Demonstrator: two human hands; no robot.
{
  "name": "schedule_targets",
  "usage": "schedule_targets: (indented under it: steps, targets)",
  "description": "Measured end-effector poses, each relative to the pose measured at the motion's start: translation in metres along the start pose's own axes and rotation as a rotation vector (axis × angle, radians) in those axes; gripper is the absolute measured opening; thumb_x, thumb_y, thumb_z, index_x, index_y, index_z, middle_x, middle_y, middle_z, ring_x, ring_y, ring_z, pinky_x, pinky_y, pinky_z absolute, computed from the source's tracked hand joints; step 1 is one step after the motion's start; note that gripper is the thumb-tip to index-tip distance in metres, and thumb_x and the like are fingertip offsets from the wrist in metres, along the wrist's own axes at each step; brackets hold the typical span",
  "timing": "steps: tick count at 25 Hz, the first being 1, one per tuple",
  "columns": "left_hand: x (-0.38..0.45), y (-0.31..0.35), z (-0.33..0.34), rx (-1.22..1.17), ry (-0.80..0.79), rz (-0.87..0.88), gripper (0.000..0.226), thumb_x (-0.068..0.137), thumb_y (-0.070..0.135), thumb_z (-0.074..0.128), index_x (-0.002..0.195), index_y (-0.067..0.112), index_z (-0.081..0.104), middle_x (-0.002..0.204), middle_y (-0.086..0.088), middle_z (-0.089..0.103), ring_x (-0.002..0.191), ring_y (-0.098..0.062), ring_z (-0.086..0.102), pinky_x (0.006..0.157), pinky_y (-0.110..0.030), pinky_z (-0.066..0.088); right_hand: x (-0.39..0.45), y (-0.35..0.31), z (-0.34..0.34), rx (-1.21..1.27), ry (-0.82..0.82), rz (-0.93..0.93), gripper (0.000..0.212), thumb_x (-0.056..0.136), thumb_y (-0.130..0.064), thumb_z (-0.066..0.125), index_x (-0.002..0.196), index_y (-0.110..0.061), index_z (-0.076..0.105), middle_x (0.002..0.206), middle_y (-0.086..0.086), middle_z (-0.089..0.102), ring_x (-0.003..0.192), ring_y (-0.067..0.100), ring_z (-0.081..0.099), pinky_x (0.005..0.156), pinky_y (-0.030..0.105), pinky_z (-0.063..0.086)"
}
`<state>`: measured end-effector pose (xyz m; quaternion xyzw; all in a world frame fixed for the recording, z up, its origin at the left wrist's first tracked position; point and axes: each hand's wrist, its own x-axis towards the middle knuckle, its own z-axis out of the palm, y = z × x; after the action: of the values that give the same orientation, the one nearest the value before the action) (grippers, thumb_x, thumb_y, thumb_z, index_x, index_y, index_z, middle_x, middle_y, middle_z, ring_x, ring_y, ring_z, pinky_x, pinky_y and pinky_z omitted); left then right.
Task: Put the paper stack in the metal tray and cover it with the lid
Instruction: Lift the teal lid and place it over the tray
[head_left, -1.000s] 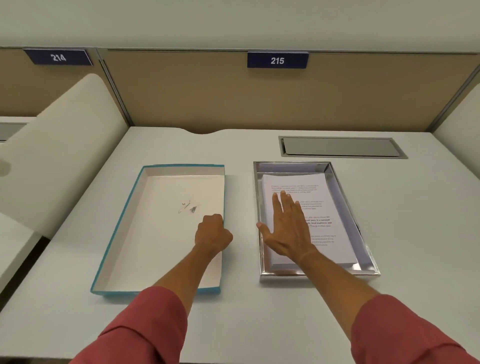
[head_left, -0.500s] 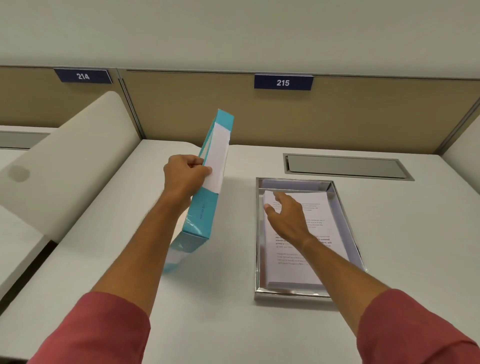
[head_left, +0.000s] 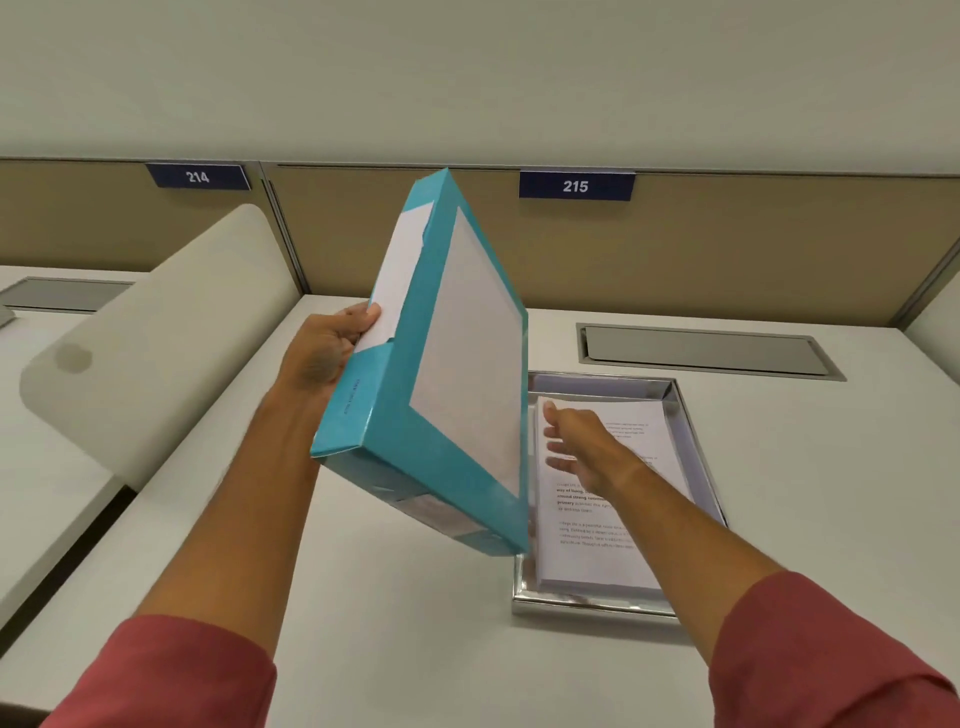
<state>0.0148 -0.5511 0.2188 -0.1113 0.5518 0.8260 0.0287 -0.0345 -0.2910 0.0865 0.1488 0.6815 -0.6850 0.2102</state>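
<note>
Now lid (head_left: 441, 374) lifted off desk since a second ago, tilted left of metal tray (head_left: 680, 415) | left hand (head_left: 324, 353) grasping lid edge | right hand (head_left: 576, 441) open, unclenched above paper stack (head_left: 602, 540) inside tray | covering step underway.

I only have one camera, worn on the person's head. It looks forward and down at the white desk (head_left: 415, 613), close above both arms, and up to the tan wall panel (head_left: 753, 249) at the back.
</note>
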Motion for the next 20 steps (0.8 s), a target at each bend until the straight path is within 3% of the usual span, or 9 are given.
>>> schedule_targets:
  steps: [3,5,7,9,11,15,17,20]
  targets:
    - [0.001,-0.005,-0.01,-0.066,-0.019,-0.123,0.037,0.089,0.025,0.056,0.121,0.01,0.064,0.1,-0.01,0.073,0.075,-0.025,0.072,0.077,-0.036,0.057,0.002,0.012,-0.006,0.061,-0.05,0.071,0.038,0.099,-0.039,0.044,0.123,-0.012,0.057,0.117,0.009,0.062,0.106,0.027,0.059,0.086,0.043,0.054]
    - [0.001,-0.009,-0.013,-0.075,-0.05,-0.14,0.038,0.09,0.024,0.056,0.125,0.012,0.062,0.103,-0.01,0.073,0.08,-0.026,0.073,0.075,-0.038,0.058,0.002,0.014,-0.011,0.179,-0.02,0.037,0.032,0.099,-0.036,0.045,0.112,-0.014,0.063,0.104,0.008,0.067,0.093,0.024,0.063,0.073,0.038,0.054]
    - [0.005,-0.014,-0.014,-0.015,-0.017,-0.05,0.033,0.092,0.016,0.055,0.125,0.019,0.061,0.108,-0.01,0.072,0.088,-0.025,0.071,0.073,-0.039,0.06,0.003,0.012,-0.023,0.205,0.082,-0.016,0.027,0.098,-0.031,0.048,0.105,-0.012,0.066,0.094,0.007,0.068,0.086,0.022,0.063,0.072,0.037,0.053]
    - [0.01,-0.019,-0.014,0.132,0.055,0.028,0.031,0.091,0.006,0.058,0.116,0.024,0.062,0.106,-0.01,0.073,0.088,-0.023,0.071,0.066,-0.035,0.061,0.006,0.008,-0.042,0.186,0.16,-0.059,0.025,0.094,-0.025,0.052,0.106,-0.009,0.068,0.089,0.006,0.069,0.084,0.022,0.063,0.075,0.039,0.054]
    - [0.015,-0.028,-0.011,0.347,0.083,0.034,0.034,0.086,-0.002,0.06,0.107,0.023,0.066,0.104,-0.013,0.071,0.093,-0.024,0.069,0.068,-0.035,0.058,0.007,0.004,-0.062,0.16,0.223,-0.087,0.023,0.09,-0.021,0.055,0.104,-0.009,0.07,0.089,0.005,0.07,0.085,0.022,0.064,0.08,0.042,0.054]
    - [0.027,-0.059,0.002,0.734,0.169,0.125,0.031,0.08,-0.007,0.061,0.1,0.015,0.068,0.097,-0.009,0.069,0.095,-0.025,0.065,0.082,-0.039,0.056,0.0,-0.004,-0.097,0.081,0.302,-0.194,0.012,0.091,-0.018,0.059,0.093,-0.024,0.069,0.091,-0.003,0.071,0.08,0.019,0.066,0.057,0.032,0.054]
    - [0.031,-0.072,0.012,0.734,0.175,0.107,0.027,0.079,-0.005,0.064,0.099,0.014,0.067,0.091,-0.009,0.072,0.087,-0.025,0.07,0.074,-0.036,0.059,-0.003,-0.006,-0.115,0.028,0.338,-0.22,0.012,0.09,-0.017,0.063,0.099,-0.022,0.068,0.096,-0.002,0.071,0.08,0.019,0.066,0.052,0.029,0.054]
    - [0.04,-0.092,0.029,0.686,0.159,0.031,0.016,0.084,0.002,0.061,0.096,0.009,0.068,0.092,-0.011,0.073,0.079,-0.022,0.073,0.054,-0.024,0.058,-0.007,-0.007,-0.144,-0.062,0.428,-0.205,0.016,0.085,-0.012,0.065,0.099,-0.011,0.072,0.101,0.008,0.072,0.083,0.024,0.067,0.064,0.037,0.059]
